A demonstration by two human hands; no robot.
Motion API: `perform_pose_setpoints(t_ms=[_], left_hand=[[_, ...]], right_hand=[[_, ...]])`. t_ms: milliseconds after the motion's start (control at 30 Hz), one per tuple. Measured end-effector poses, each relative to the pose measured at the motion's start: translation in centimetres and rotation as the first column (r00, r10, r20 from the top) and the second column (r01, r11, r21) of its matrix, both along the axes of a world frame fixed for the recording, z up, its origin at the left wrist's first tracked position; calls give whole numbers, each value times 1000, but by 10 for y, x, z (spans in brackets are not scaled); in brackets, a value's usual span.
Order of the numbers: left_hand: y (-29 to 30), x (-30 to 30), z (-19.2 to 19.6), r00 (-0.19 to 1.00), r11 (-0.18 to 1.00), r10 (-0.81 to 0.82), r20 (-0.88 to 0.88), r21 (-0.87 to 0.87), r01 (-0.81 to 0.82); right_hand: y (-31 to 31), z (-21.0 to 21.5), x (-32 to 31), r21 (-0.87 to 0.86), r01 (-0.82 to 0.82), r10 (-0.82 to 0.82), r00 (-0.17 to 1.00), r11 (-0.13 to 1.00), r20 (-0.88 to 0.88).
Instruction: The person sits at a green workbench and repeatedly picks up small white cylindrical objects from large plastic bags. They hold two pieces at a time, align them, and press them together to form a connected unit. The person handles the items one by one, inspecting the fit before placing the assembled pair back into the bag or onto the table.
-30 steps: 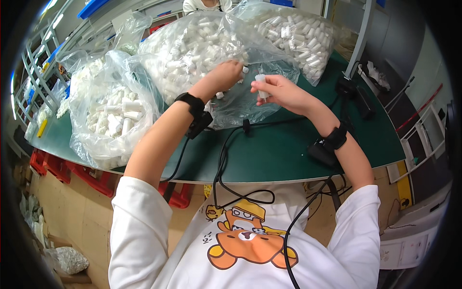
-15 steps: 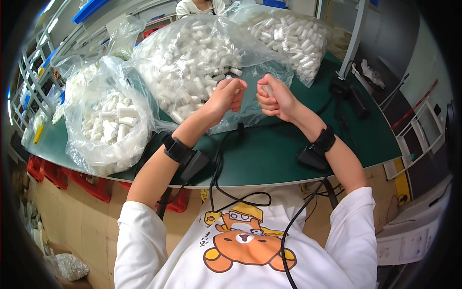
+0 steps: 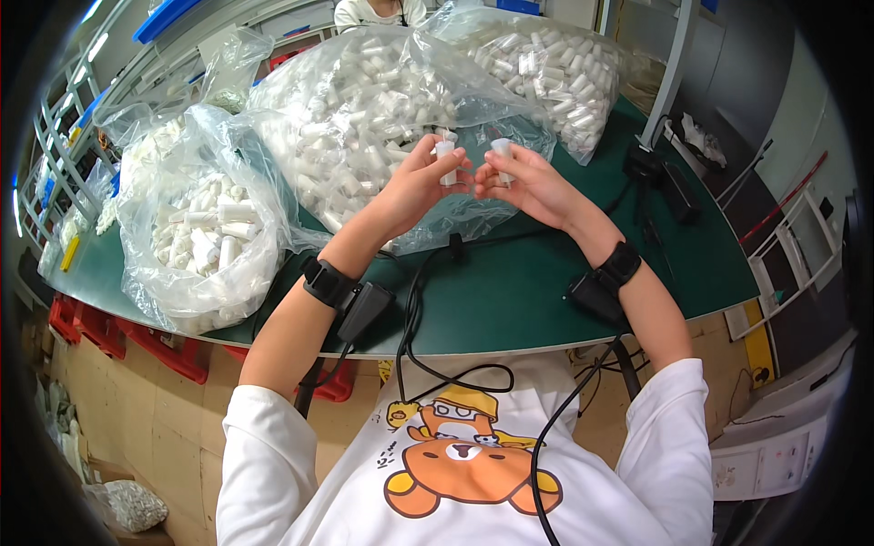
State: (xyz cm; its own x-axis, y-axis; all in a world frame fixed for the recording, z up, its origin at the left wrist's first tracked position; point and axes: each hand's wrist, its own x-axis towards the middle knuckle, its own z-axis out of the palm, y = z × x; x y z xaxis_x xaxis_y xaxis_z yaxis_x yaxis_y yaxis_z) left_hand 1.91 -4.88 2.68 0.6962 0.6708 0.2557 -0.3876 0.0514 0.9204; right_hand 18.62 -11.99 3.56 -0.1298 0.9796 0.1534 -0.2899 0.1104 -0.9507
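Between the thumb and fingers of my left hand is a small white plastic tube, held upright. My right hand pinches a similar white tube, slightly tilted. The hands face each other with a narrow gap between them, raised over the front of a large clear plastic bag full of white tubes. The lower parts of both held tubes are partly covered by fingers.
A smaller opened clear bag of white pieces stands at the left of the green table. Another filled bag lies at the back right. A black cable crosses the table's front edge. Someone sits beyond the bags.
Both hands were curled closed with little of their contents showing. Now the fingers have loosened and the wrists have turned, so a white tube shows in each.
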Motion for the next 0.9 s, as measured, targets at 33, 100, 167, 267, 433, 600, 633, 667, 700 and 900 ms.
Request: perform_pose_setpoints(t_ms=[33,100,167,267,433,600,633,667,700,900], left_hand=[[1,-1,1,999,999,-34,-27,17,34],[4,-6,2,992,993,-100,-83,48,104],[9,-6,0,983,985,-170,-65,20,172],[13,-9,-2,962,961,-273,4,-35,273],[9,-8,1,968,967,-252,15,-22,253],[7,-6,2,972,972,-234,37,-29,235],[7,-6,2,970,971,-238,44,-28,239],[7,-7,3,969,970,-242,51,-27,243],[6,-7,3,968,969,-245,57,-25,247],[8,-8,2,962,965,-262,78,1,263]], right_hand=[[2,-1,4,2,-68,68,997,998,21],[9,-6,17,2,-203,203,977,979,64],[14,-12,25,17,-268,266,962,963,56],[6,-4,18,-14,-358,355,929,933,-104],[1,-2,9,3,-288,287,953,957,-97],[4,-5,12,77,-235,238,971,969,-26],[3,-4,11,76,-227,229,973,971,-18],[2,-3,10,76,-218,219,976,973,-10],[2,-2,9,76,-209,210,978,975,-2],[2,-5,10,105,-193,188,981,976,54]])
